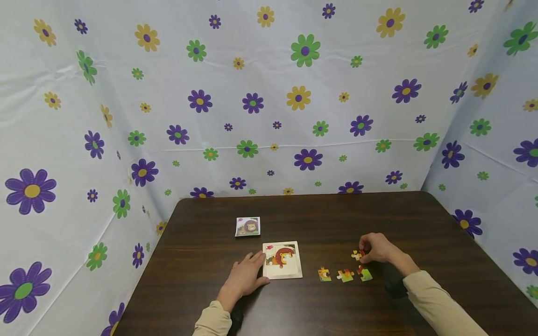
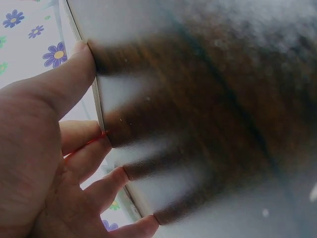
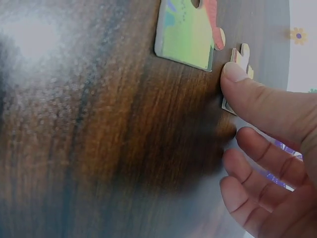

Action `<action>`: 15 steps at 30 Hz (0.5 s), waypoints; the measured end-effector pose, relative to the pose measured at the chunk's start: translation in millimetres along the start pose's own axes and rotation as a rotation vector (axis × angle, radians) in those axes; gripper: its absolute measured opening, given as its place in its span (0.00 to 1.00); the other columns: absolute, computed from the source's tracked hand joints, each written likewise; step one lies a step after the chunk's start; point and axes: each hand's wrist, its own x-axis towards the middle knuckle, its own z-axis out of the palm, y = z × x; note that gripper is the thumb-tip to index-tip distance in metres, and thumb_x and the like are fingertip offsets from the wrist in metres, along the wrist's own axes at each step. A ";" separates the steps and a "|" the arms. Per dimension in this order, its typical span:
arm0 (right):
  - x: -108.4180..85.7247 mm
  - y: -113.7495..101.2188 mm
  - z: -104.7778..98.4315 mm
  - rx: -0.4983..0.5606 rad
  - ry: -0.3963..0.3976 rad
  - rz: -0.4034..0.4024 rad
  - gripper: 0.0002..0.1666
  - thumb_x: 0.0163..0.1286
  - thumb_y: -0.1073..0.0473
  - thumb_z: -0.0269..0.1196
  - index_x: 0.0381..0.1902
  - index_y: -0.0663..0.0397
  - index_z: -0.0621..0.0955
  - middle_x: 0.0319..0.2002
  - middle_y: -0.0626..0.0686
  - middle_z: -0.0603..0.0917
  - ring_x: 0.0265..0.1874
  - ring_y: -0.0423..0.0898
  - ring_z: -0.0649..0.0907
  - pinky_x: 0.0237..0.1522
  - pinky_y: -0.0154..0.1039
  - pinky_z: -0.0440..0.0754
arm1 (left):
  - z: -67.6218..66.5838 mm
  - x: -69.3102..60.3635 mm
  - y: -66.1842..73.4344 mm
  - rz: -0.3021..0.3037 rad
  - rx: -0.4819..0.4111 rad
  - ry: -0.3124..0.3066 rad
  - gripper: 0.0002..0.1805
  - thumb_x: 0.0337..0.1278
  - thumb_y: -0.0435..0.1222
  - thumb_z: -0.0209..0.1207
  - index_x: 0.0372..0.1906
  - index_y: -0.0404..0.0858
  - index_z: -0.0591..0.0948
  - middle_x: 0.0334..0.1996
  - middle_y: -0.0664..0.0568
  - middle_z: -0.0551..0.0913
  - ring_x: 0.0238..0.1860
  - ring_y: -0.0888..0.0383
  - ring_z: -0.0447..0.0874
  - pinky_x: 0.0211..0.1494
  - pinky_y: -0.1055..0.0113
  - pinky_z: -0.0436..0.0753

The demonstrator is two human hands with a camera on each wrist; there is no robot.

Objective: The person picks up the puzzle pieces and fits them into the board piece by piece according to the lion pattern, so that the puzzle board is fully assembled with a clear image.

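In the head view, a square wooden puzzle board [image 1: 300, 264] with part of a lion picture assembled in it lies near the table's middle. My left hand [image 1: 244, 275] rests at its left edge, fingertips touching it and the table, thumb spread along the near side. To the right, my right hand [image 1: 377, 248] pinches a puzzle piece [image 1: 357, 255] at the table surface; in the right wrist view the thumb lies against this piece [image 3: 229, 105] and the index finger is mostly hidden. Nearer me lie a green-and-red piece [image 1: 365, 274], an orange-and-green piece [image 1: 345, 276] and an orange piece [image 1: 324, 274].
A small card with a lion picture [image 1: 248, 227] lies behind the board, to its left. The dark wooden table [image 1: 201, 252] ends at a flower-patterned cloth [image 1: 269, 168] at the back, with more cloth at both sides.
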 end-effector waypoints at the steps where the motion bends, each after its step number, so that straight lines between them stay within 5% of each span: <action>1: 0.0 0.3 0.4 0.002 0.002 0.009 0.20 0.42 0.61 0.78 0.25 0.53 0.76 0.25 0.46 0.75 0.26 0.42 0.73 0.31 0.41 0.71 | 0.0 0.0 0.0 0.001 0.002 -0.001 0.37 0.53 0.52 0.65 0.65 0.36 0.72 0.65 0.44 0.72 0.64 0.39 0.68 0.54 0.34 0.70; 15: 0.0 -4.8 0.1 0.117 0.042 0.041 0.15 0.46 0.63 0.76 0.24 0.54 0.77 0.20 0.44 0.77 0.20 0.41 0.74 0.23 0.37 0.71 | -0.2 -0.1 1.2 -0.010 0.001 -0.007 0.38 0.53 0.52 0.65 0.65 0.37 0.71 0.65 0.44 0.71 0.65 0.39 0.67 0.55 0.34 0.69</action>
